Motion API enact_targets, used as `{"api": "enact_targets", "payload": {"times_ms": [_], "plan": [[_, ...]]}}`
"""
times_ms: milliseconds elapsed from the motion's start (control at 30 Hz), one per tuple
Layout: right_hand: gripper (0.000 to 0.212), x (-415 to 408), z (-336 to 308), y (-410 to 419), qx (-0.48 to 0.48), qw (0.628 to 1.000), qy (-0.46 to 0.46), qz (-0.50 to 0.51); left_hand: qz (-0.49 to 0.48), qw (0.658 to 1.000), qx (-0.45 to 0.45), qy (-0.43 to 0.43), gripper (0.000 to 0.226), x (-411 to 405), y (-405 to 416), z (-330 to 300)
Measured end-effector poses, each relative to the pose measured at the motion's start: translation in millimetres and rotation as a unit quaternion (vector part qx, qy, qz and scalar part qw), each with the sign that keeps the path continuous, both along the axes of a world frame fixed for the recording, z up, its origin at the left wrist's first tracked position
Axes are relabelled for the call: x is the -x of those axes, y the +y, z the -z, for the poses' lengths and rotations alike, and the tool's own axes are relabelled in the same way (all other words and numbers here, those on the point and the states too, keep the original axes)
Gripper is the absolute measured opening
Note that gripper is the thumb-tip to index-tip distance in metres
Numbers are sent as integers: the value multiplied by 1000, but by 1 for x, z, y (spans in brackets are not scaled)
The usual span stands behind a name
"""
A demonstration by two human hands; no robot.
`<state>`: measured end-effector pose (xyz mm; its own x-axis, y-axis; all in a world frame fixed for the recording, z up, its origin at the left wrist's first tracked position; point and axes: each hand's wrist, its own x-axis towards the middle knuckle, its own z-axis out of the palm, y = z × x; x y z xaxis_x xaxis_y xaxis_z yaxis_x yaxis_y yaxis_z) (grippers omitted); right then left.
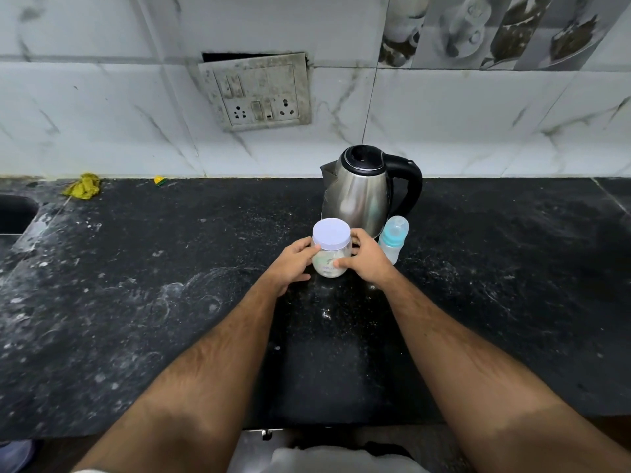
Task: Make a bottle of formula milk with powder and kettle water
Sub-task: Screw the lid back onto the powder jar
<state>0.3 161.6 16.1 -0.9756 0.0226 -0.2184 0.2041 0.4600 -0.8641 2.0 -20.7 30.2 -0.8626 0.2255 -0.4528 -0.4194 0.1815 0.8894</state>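
Note:
A clear powder jar (330, 254) with a white screw lid stands on the black counter (170, 302), lid on. My left hand (293, 264) grips its left side and my right hand (367, 261) grips its right side, thumbs on the front. Just behind the jar stands a steel kettle (362, 192) with a black lid and handle, handle to the right. A small baby bottle (393, 238) with a teal collar and clear cap stands upright right of the jar, close to my right hand.
A tiled wall with a dirty socket plate (259, 93) rises behind the counter. A yellow cloth (83, 186) and a small yellow scrap (159, 180) lie at the back left. A sink edge (17, 213) shows at far left.

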Motion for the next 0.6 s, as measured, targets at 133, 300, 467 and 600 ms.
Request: {"api": "enact_targets", "payload": {"times_ms": [133, 300, 467, 600], "plan": [[77, 5, 7, 2, 12, 1000, -3, 8, -2, 1000, 5, 0, 25, 8, 2, 2], [79, 4, 14, 3, 9, 1000, 3, 11, 7, 1000, 9, -6, 35, 11, 0, 8], [81, 2, 15, 0, -25, 1000, 7, 9, 6, 1000, 14, -6, 39, 10, 1, 8], [88, -12, 5, -2, -62, 998, 22, 3, -26, 1000, 14, -9, 62, 4, 0, 8]]}}
